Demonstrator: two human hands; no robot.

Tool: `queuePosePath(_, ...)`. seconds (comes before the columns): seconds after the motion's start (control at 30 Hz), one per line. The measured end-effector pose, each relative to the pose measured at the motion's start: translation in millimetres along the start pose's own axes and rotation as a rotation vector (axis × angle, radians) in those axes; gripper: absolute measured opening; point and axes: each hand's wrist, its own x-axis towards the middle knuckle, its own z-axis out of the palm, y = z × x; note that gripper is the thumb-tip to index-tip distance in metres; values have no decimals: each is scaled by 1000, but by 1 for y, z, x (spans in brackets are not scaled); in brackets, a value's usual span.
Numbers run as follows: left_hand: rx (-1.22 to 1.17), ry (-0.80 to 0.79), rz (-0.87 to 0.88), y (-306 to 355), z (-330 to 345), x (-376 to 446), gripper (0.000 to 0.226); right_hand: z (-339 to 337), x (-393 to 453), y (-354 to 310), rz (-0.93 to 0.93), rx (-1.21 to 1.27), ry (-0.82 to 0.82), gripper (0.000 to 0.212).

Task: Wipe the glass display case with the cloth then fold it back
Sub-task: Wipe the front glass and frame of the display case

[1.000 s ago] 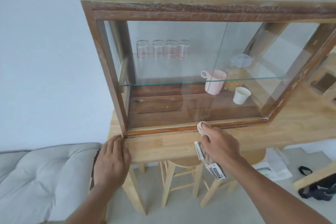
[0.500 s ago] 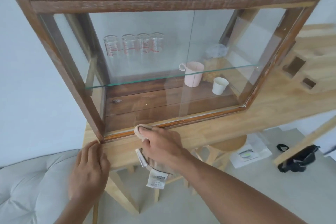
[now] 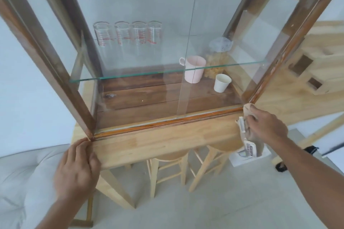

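A wood-framed glass display case [image 3: 167, 121] stands on a light wooden table [image 3: 149, 143]. My right hand [image 3: 266, 126] grips a beige cloth [image 3: 247, 111] with a printed label hanging below, and presses it against the case's bottom right front corner. My left hand [image 3: 78, 169] lies flat on the table's front edge, its fingertips touching the case's bottom left corner. Inside the case are several measuring glasses [image 3: 128, 33], a pink mug [image 3: 194, 71] and a white paper cup [image 3: 221, 82].
Two wooden stools [image 3: 167, 165] stand under the table. A grey cushioned seat [image 3: 20, 182] is at the lower left. A light wooden block with slots [image 3: 316, 65] sits on the table to the right of the case. A black strap lies on the floor at right.
My right hand has slid the cloth along the case's bottom front rail, from the left part to the right corner. My left hand stays at the left corner. The camera has moved closer.
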Motion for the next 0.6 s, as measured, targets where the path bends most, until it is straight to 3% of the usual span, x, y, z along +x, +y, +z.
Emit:
queuePosePath(0.17,15,-28,-6,1,-5,0,44,24,-23,-29,27,25,92,33)
queuePosePath(0.23,24,-36,-19,-1,-7,1,43,32,-47,-51,-7,52,84,37)
queuePosePath(0.6,-8,-108,-1,1,-18,2,42,80,-190,-236,-602,63,-142,43)
